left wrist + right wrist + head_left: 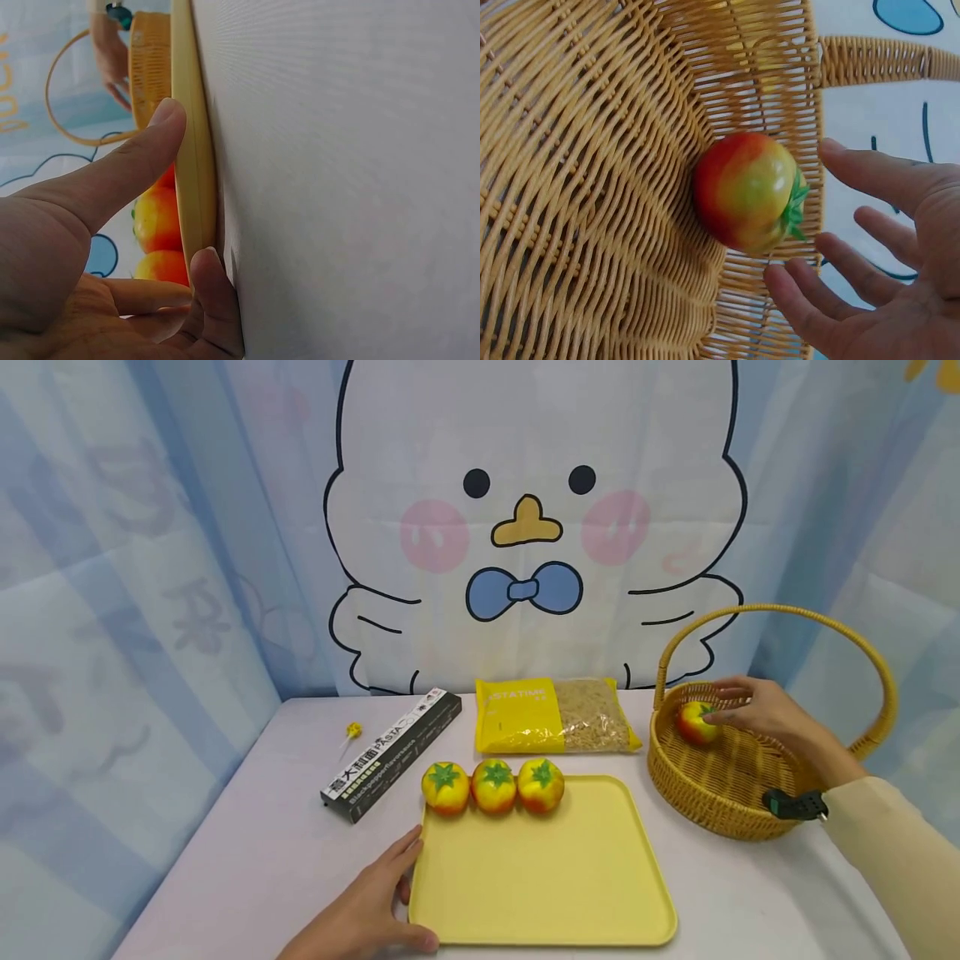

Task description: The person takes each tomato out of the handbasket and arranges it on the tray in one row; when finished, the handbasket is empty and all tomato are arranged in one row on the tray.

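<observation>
1. Reaching into the round woven wicker basket with arched handle (720,777): right hand (757,710), fingers spread and relaxed, grip wide and holding nothing
2. Lying against the basket's inner wall at its far-left side, just beside those fingertips (840,154): red-and-yellow toy tomato with green calyx (746,191); in the head view partly covered by the fingers, contact hard to judge; a narrow gap visible in the right wrist view
3. Resting at the near-left edge of the flat yellow plastic tray (540,877): left hand (367,910), thumb (127,169) laid along the rim from above, one finger curled under the edge, grip pinching the rim
4. Cut off in the left wrist view: most of the tray, seen edge-on; only slivers of the toy tomatoes beyond it
5. Lined up touching along the tray's far-left edge: three more red-and-yellow toy tomatoes (492,785)
6. Open and bare: the rest of the tray, near and to the right
7. Behind the tray on the pale tabletop (262,860): long black pasta box (392,753) lying diagonally, yellow bag of pasta (555,716), small yellow lollipop-like item (352,731) too small to make out
8. Well apart: basket at the tabletop's right edge and tray at centre, bare strip between
</observation>
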`<action>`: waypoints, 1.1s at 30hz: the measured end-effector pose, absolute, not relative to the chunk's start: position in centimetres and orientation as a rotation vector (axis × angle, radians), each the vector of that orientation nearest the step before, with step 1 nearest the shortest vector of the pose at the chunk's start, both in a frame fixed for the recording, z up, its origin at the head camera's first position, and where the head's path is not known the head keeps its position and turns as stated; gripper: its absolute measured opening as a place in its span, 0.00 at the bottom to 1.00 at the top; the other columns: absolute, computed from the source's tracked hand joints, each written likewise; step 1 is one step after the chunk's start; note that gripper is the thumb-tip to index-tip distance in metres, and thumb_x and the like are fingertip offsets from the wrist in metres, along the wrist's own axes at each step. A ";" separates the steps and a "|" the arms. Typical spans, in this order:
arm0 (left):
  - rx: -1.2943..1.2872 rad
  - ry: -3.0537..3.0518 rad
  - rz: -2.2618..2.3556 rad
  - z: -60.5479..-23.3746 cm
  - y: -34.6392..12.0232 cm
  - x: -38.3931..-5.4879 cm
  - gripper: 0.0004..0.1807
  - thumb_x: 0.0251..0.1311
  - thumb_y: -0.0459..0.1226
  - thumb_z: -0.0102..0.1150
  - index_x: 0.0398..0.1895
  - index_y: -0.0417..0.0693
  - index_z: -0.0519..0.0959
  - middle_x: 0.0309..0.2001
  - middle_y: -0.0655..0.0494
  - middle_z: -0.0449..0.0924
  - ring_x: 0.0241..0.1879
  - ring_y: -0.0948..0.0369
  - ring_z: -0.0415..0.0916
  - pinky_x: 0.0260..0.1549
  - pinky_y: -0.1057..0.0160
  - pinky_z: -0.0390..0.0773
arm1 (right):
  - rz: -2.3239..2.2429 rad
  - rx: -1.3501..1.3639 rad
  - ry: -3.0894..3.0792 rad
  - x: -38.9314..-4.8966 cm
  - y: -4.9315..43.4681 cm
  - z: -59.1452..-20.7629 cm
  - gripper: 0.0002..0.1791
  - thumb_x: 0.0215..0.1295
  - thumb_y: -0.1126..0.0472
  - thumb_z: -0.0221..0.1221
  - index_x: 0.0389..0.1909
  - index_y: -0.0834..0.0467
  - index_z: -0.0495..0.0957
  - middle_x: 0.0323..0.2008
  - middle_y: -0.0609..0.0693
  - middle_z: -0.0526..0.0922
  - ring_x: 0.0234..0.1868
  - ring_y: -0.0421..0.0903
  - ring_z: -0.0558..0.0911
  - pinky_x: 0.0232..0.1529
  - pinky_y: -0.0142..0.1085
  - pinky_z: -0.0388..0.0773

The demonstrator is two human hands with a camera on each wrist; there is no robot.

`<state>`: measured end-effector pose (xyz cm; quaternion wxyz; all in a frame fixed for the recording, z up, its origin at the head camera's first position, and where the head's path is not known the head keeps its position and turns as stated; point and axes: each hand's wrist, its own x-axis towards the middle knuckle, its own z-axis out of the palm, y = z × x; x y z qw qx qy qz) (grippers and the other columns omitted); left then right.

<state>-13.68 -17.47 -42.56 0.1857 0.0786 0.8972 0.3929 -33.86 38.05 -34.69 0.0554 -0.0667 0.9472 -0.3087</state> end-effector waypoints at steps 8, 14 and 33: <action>0.185 2.516 1.098 -42.5 -17.3 -13.8 0.70 0.40 0.48 0.89 0.84 0.39 0.55 0.75 0.48 0.62 0.40 0.60 0.71 0.32 0.67 0.69 | -0.995 -0.152 2.793 -34.5 38.6 -35.4 0.49 0.73 0.52 0.67 0.80 0.73 0.52 0.76 0.79 0.59 0.68 0.74 0.75 0.59 0.53 0.85; 0.178 2.515 1.102 -42.5 -17.3 -13.8 0.70 0.40 0.47 0.89 0.84 0.39 0.55 0.74 0.48 0.63 0.40 0.59 0.71 0.32 0.67 0.69 | -1.005 -0.171 2.760 -34.8 38.9 -35.9 0.47 0.74 0.55 0.66 0.80 0.73 0.52 0.76 0.79 0.58 0.69 0.73 0.73 0.55 0.49 0.87; 0.212 2.523 1.107 -42.5 -17.3 -13.7 0.70 0.40 0.46 0.89 0.84 0.37 0.54 0.73 0.47 0.63 0.39 0.60 0.71 0.31 0.68 0.70 | -1.039 -0.183 2.677 -35.7 39.1 -37.0 0.50 0.72 0.55 0.68 0.80 0.75 0.50 0.76 0.83 0.51 0.72 0.77 0.69 0.58 0.53 0.86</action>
